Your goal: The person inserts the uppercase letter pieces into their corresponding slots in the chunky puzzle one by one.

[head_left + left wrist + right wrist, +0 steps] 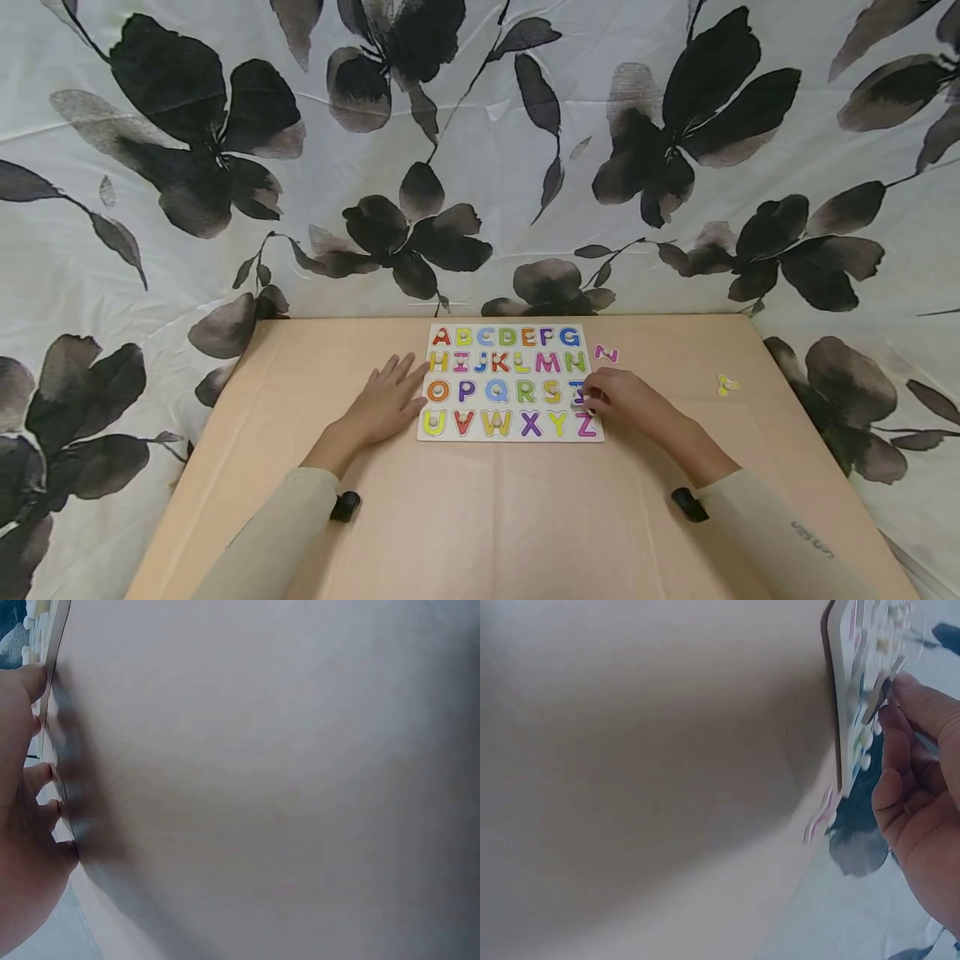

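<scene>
A white alphabet puzzle board with colourful letters lies on the table. My left hand rests at its left edge, fingers spread and fairly straight; in the left wrist view the fingertips touch down by the edge. On the other side, my right hand pinches a small letter piece between thumb and fingers, tilted over the board near the right end of the third row. Which letter it is cannot be told, as the fingers partly cover it. Just off the board's upper right corner is a pink zigzag letter piece.
A yellow letter piece, shaped like a Y, lies farther right on the light brown table. Behind the table hangs a white cloth with dark flowers. Dark wrist cameras sit at both sleeves.
</scene>
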The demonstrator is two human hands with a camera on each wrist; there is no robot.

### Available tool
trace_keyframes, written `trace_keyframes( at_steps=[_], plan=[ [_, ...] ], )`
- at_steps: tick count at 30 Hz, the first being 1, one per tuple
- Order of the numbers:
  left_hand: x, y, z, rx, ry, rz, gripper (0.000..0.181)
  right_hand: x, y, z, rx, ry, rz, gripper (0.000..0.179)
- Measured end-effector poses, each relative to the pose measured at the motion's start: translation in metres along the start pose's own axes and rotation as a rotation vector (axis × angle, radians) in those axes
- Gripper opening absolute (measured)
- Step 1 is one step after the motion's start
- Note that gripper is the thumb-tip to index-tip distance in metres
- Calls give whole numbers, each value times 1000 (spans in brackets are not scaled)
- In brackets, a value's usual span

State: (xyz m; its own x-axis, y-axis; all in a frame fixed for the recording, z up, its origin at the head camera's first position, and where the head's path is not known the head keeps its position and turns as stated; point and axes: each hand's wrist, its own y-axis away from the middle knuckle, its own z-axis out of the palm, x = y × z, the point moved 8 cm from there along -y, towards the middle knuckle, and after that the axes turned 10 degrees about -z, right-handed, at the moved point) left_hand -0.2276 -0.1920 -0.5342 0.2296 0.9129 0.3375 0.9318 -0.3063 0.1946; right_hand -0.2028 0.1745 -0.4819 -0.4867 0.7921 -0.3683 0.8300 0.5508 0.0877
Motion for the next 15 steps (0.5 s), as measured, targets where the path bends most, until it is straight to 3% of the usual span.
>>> trace_keyframes(
  at_steps=[8,15],
  plan=[
    [3,-2,-2,9,1,-11,66,-15,-12,12,-30,-51,-33,17],
    [5,-7,-2,9,5,-35,66,-29,-32,23,-35,-28,-135,15]
  ],
)
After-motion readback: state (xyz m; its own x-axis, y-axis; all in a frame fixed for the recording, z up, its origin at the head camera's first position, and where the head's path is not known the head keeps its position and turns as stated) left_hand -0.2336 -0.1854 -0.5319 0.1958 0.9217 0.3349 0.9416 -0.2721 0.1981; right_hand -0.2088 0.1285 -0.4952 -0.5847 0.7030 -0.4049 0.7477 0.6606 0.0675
